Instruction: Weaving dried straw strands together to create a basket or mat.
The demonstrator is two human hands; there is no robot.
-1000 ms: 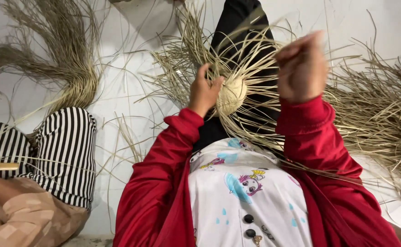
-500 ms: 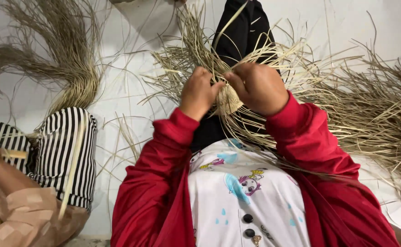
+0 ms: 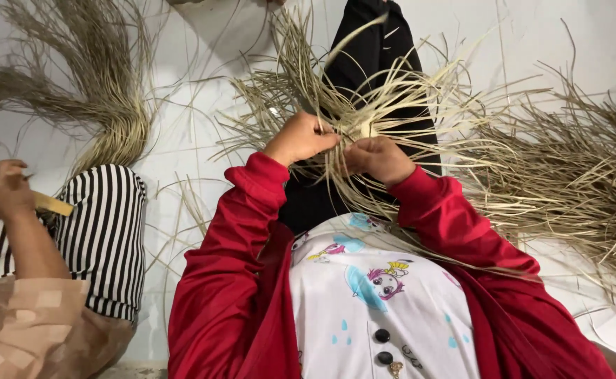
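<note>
1. Both hands are up at the middle of a woven straw piece (image 3: 364,123), a starburst of pale flat strands fanning out in every direction over the person's lap.
2. The left hand (image 3: 302,137) has its fingers curled in and pinched on a few strands at the hub of the weave.
3. The right hand (image 3: 378,158) sits just beside it, nearly touching, fingers folded around strands too. Pretty sure it's gripping them, but the straw covers the fingertips so it's hard to see exactly which ones.
4. The weave rests on a dark-clothed leg (image 3: 374,56) stretched out on the white floor (image 3: 195,133).
5. Red sleeves (image 3: 230,245) on both arms, white cartoon-print shirt (image 3: 378,302) underneath.
6. Loose straw pile (image 3: 574,161) to the right, and a curved bundle of straw (image 3: 104,105) off to the left.
7. On the far left another person in striped trousers (image 3: 104,231) holds a flat wooden stick (image 3: 48,203) in one hand (image 3: 2,186).
</note>
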